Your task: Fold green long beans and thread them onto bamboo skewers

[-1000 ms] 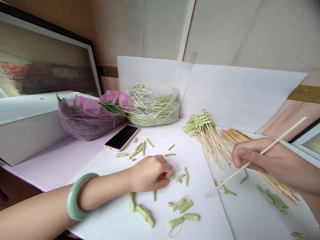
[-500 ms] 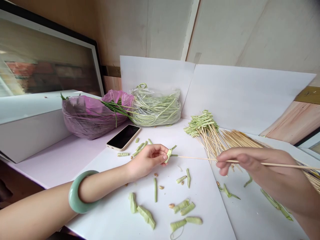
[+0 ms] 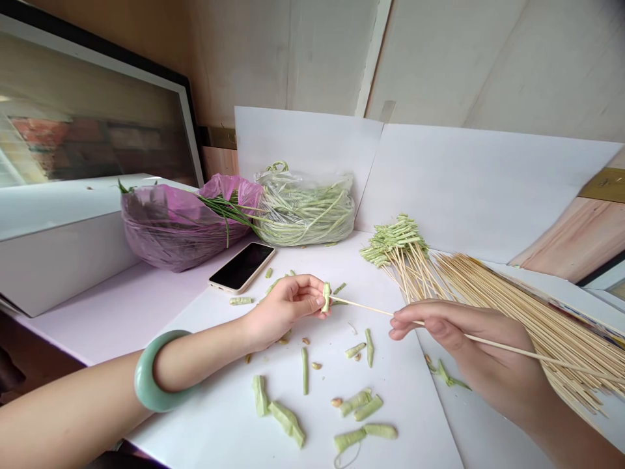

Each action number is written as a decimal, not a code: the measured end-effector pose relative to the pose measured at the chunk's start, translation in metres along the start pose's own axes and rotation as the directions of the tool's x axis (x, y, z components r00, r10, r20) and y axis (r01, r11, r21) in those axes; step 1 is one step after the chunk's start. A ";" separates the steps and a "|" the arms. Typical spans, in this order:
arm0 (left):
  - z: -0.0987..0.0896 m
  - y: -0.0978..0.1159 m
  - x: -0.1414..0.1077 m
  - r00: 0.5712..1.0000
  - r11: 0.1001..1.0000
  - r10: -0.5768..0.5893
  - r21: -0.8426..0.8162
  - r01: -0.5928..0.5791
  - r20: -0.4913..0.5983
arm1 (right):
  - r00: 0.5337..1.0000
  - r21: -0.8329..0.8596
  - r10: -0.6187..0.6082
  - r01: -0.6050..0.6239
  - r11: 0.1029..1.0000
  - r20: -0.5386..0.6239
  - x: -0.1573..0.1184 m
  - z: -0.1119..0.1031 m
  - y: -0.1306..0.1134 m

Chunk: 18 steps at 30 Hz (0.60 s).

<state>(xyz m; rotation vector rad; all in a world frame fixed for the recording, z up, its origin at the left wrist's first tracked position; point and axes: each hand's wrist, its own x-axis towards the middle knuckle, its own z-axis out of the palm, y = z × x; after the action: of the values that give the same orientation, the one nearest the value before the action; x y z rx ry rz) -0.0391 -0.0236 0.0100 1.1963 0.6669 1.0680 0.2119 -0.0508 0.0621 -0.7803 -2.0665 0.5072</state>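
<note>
I see a thin pale wooden skewer (image 3: 439, 329), matt and smooth, pinched in my right hand (image 3: 469, 345). The bean piece (image 3: 326, 296) in my left hand (image 3: 288, 306) looks waxy green with a slightly wrinkled skin. A smooth, glossy jade-green bangle (image 3: 156, 374) sits on that wrist. The bench (image 3: 415, 417) is covered in matt white paper. At two o'clock lies a heap of raw wooden sticks (image 3: 527, 306). At eleven o'clock are a glossy black phone (image 3: 243, 266), a crinkled clear plastic bag (image 3: 305, 205) and a thin purple one (image 3: 170, 225).
</note>
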 end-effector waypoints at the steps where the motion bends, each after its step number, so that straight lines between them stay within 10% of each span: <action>1: 0.000 0.000 0.000 1.000 1.000 0.003 -0.003 -0.003 0.001 | 1.000 -0.004 0.001 -0.001 1.000 -0.001 0.000 0.000 0.000; 18: -0.004 0.000 0.001 1.000 0.998 0.006 0.067 -0.003 -0.030 | 0.997 0.184 0.079 -0.074 0.980 -0.017 -0.005 0.016 0.009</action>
<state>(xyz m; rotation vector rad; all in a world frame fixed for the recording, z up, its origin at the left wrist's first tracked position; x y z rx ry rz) -0.0420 -0.0207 0.0089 1.2414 0.7283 1.0766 0.2042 -0.0485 0.0453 -0.7548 -1.9410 0.7160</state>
